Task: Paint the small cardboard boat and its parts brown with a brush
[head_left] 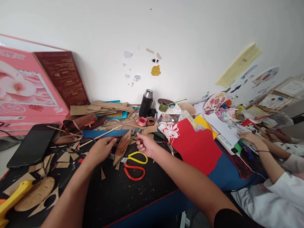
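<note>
A small pointed cardboard boat (123, 146), partly coated in brown paint, is in the middle of the dark work mat. My left hand (103, 149) pinches its left side, with some of the fingertips hidden. In my right hand (146, 145) is a thin green paintbrush (134, 136), its lower end angled towards the boat's right side. Just in front of the boat lie scissors (134, 172) with one yellow and one red handle. Behind my right hand stand open paint jars, one pink-red (142, 121) and one brown (151, 121).
Cardboard scraps (63, 161), a black phone (33, 144) and a yellow-handled tool (17, 196) lie on the left. A black thermos (145, 104) stands at the back. Red paper (197, 145), a power strip (226, 144) and another person's arm (268, 158) are on the right.
</note>
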The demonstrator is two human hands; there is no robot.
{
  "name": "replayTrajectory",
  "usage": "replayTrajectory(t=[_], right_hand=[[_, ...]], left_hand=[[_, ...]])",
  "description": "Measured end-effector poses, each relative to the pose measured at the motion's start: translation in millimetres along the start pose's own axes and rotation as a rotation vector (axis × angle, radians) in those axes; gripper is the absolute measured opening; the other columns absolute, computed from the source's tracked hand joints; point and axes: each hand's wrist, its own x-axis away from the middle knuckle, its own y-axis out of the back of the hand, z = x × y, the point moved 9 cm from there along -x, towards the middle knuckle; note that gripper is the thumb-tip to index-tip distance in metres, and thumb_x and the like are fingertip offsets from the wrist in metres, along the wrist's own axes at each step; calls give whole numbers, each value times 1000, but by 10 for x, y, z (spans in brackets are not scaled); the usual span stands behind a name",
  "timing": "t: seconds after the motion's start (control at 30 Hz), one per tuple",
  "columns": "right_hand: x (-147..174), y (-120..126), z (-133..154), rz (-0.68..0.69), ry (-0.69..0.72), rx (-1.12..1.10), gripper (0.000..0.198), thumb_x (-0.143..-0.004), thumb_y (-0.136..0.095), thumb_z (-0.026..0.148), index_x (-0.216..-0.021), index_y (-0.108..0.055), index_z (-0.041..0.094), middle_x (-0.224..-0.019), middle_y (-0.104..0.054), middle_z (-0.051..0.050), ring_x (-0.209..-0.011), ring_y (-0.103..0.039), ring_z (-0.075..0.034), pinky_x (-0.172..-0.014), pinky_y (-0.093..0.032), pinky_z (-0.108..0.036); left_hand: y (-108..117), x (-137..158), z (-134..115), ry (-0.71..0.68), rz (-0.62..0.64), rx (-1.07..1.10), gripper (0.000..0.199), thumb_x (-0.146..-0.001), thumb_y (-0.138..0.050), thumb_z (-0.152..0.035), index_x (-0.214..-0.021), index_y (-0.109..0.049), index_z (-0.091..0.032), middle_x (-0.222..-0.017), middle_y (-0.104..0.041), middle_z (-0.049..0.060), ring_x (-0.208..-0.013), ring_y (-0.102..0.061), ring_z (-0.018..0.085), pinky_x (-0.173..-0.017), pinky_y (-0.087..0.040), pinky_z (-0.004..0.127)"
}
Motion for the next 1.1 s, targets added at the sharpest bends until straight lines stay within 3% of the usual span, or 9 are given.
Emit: replayTrajectory(t=[0.27,0.47,0.67,0.8,1.1], right_hand=[[20,-60,82,0,174,67,40,-98,-80,46,-83,-51,22,-56,-47,11,-41,-32,-5,-41,-14,-17],[145,-74,135,23,347,129,40,-90,-84,53,-88,-60,21,-54,-50,11,-39,-36,-6,-41,-16,-20],[303,-98,203,68,450,176,41,-85,-85,55,-87,-63,21,-53,-54,10,-38,-39,-6,-38,-20,-20],[329,-87,269,53,489,171,43,-84,-84,58,-87,-61,22,-55,-56,9,-38,-45,-7,-36,-22,-19],[323,-104,283,49,517,204,42,-86,-81,58,-93,-64,20,-66,-69,2,-42,-61,-10,-35,-28,-19]], left_hand=[[-35,21,-7,-32,27,28,48,-87,-48,-65,-80,-76,-26,-80,-81,9,-77,-73,31,-82,-57,39],[-66,50,-25,-43,59,83,52,-84,-53,-71,-82,-78,-26,-94,-86,10,-85,-75,33,-85,-56,39],[-157,85,-49,-23,142,66,57,-85,-49,-77,-73,-71,-25,-67,-72,5,-65,-66,28,-65,-49,37],[-176,89,-60,-23,161,65,59,-83,-50,-81,-67,-66,-26,-60,-65,3,-62,-63,26,-62,-47,35],[-204,75,-71,-47,146,26,57,-84,-50,-75,-76,-76,-25,-83,-83,8,-80,-72,32,-77,-53,39]])
